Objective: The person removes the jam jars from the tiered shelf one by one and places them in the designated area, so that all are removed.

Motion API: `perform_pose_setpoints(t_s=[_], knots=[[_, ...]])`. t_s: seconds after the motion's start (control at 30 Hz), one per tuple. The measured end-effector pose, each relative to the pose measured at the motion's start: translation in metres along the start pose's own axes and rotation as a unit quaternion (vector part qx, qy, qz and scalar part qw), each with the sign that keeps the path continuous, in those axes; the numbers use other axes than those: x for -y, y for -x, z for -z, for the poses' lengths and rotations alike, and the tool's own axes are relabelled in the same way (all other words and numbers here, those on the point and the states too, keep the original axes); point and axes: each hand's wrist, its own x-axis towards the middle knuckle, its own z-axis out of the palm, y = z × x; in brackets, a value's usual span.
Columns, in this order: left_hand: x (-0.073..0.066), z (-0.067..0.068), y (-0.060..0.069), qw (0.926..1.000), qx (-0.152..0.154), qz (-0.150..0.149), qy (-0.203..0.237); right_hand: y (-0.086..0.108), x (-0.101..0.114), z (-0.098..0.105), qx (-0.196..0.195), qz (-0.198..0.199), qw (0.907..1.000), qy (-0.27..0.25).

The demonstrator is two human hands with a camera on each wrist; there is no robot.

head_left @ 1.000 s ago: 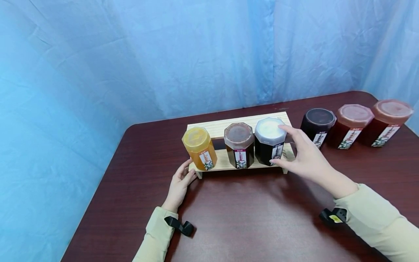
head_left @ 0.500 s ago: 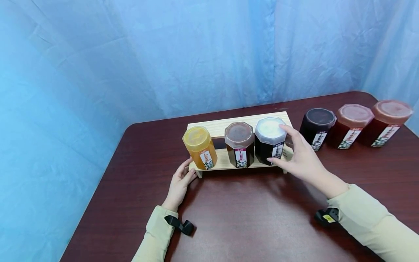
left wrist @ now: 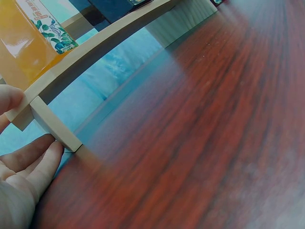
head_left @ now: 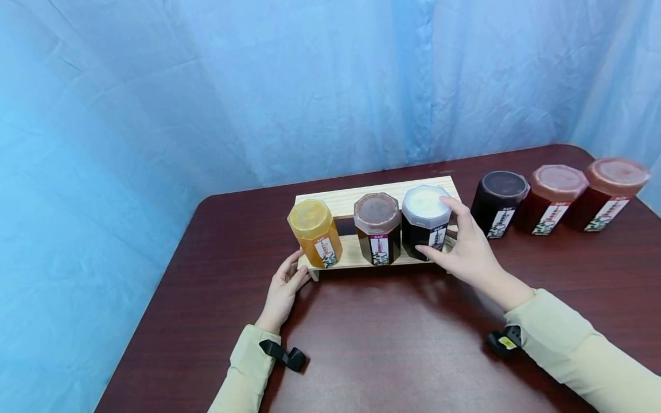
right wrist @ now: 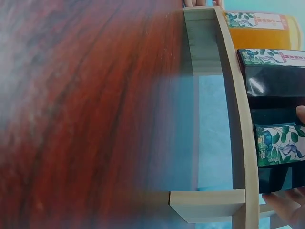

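Note:
A low two-tier wooden rack (head_left: 356, 202) stands on the table with three jars on its front tier. My left hand (head_left: 280, 293) grips the rack's left end; in the left wrist view, the thumb (left wrist: 9, 98) lies by the plank and fingers touch the leg (left wrist: 56, 125). Beside that hand is the yellow-lidded jar (head_left: 312, 236). A dark jar with a brownish lid (head_left: 378, 229) occupies the middle. At the right, my right hand (head_left: 472, 252) holds the white-lidded dark jar (head_left: 426, 221) between thumb and fingers; the jar's far side is hidden.
Right of the rack, on the dark red table (head_left: 382, 344), stand a black-lidded jar (head_left: 500, 201), a reddish jar (head_left: 555, 195) and another reddish jar (head_left: 611, 192) at the far right. A blue curtain (head_left: 310, 86) hangs behind the table.
My right hand and forearm have shifted slightly left, the thumb sliding across the front of the white-lidded jar. The jars and left hand have hardly moved.

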Motion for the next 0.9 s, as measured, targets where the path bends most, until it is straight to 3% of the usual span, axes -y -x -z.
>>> perform_pose_setpoints(t_s=[0.9], knots=[[0.001,0.000,0.000,0.9998,0.010,-0.013,0.015,0.000,0.011,-0.001,-0.020,-0.068,0.9951,-0.069]])
